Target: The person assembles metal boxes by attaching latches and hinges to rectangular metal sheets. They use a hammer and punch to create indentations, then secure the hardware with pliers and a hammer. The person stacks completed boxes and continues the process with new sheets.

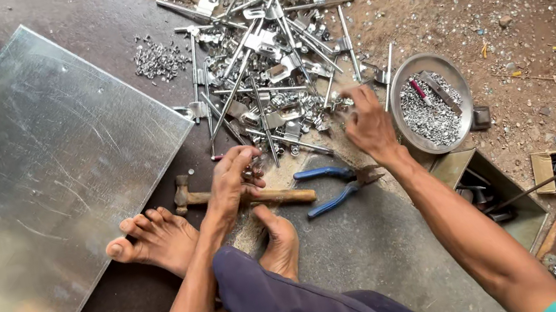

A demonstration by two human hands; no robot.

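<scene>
While the big steel sheet [33, 191] hogs the floor on my left, my left hand [233, 183] sits curled over the hammer [247, 198], grip closed round some small metal bit I can't make out. Right hand [368, 125] is half open, picking at the edge of the bracket pile [270, 66]. Looks like sorting, so I'd say careful pinching next; pliers [333, 188] and pan of screws [430, 102] crowd my right.

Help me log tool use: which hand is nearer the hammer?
Left. The left hand rests right over the hammer handle, seemingly touching it. The right hand is further off, up by the pile of metal parts.
</scene>
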